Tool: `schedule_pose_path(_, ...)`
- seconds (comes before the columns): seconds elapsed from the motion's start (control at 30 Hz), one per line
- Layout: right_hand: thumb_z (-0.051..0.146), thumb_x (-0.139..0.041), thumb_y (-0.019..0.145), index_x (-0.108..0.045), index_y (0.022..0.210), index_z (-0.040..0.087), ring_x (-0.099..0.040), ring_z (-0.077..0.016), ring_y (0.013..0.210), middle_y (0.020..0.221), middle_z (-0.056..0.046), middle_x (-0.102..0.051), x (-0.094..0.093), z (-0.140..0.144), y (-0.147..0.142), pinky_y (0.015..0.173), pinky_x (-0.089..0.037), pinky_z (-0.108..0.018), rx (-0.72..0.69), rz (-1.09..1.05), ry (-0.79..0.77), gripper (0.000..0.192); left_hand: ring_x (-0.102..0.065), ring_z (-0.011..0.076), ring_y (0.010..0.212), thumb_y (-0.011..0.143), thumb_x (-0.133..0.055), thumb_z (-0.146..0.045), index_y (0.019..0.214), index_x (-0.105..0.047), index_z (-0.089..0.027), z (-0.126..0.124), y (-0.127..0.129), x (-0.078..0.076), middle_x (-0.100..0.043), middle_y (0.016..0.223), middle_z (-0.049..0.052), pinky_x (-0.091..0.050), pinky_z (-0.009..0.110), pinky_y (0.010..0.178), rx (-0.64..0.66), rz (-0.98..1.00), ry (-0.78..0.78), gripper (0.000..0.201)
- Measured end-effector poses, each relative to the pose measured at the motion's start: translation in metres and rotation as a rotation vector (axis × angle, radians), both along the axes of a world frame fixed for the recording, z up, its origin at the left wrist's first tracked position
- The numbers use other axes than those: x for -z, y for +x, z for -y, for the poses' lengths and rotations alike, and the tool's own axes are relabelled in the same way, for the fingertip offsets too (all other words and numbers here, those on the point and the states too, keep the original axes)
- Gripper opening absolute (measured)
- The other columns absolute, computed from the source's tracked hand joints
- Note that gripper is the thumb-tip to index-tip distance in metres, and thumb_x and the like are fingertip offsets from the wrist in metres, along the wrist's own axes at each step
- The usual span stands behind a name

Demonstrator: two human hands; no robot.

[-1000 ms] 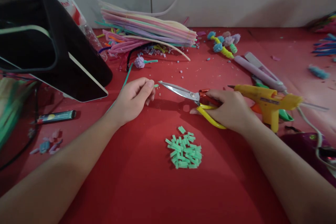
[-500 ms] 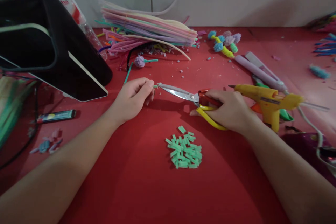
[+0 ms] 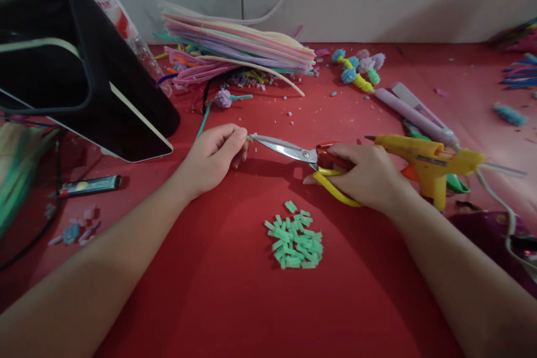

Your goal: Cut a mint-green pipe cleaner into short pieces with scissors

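Note:
My left hand [image 3: 216, 155] pinches a long green foam strip [image 3: 204, 117], whose short end pokes out past my fingertips. My right hand [image 3: 368, 175] grips scissors [image 3: 302, 158] with red and yellow handles. Their steel blades are nearly closed, with the tips touching the end of the strip. A heap of several small green cut pieces [image 3: 296, 242] lies on the red table [image 3: 235, 302] below the scissors, between my forearms.
A yellow glue gun [image 3: 428, 162] stands right beside my right hand, with a lilac hair straightener [image 3: 415, 114] behind it. A pile of pastel foam strips [image 3: 239, 47] lies at the back. A black tilted stand [image 3: 88, 78] and a lighter [image 3: 90, 184] are on the left.
The scissors have moved left until the blade tips meet the end of the green strip, and the blades have closed. My left hand has stayed in place.

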State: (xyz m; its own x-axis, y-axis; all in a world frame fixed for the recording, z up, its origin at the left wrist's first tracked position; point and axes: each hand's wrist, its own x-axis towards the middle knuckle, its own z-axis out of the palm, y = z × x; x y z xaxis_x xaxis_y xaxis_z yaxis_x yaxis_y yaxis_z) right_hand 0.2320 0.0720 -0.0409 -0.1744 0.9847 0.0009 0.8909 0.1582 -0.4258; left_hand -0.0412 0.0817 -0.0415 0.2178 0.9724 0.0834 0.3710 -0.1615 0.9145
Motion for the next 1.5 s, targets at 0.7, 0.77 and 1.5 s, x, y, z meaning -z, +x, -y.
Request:
schedule_pose_path(0.7,0.079,-0.066,0.063,-0.043,0.060,0.022,-0.032,-0.0110,0.053,0.054,0.003,-0.039,0.008,-0.003,0.004,0.051,-0.024,-0.029,0.028,-0.029,0.031,0.061,-0.044,0.0165,0.054,0.089,-0.054,-0.050,0.074,-0.071,-0.023,-0.012,-0.034,-0.036,-0.063,0.066,0.005,-0.030,0.031,0.057,-0.195,-0.946,-0.055,0.035)
schedule_pose_path(0.77,0.079,-0.066,0.064,-0.046,0.062,0.022,-0.034,-0.0111,0.053,0.055,0.002,-0.042,0.008,-0.003,0.005,0.052,-0.025,-0.029,0.020,-0.039,0.033,0.060,-0.037,0.0152,0.052,0.087,-0.055,-0.056,0.070,-0.071,-0.023,-0.011,-0.030,-0.039,-0.054,0.060,0.004,-0.027,0.032,0.057,-0.257,-1.011,-0.075,0.040)
schedule_pose_path(1.5,0.077,-0.063,0.065,-0.049,0.062,0.021,-0.038,-0.0120,0.055,0.054,0.002,-0.045,0.004,-0.003,0.001,0.054,-0.028,-0.029,0.039,-0.012,0.010,0.058,-0.062,0.0184,0.082,0.095,-0.041,-0.013,0.106,-0.059,-0.021,0.048,0.042,-0.026,-0.060,0.104,0.005,-0.039,0.031,0.064,0.605,-0.826,0.150,0.023)
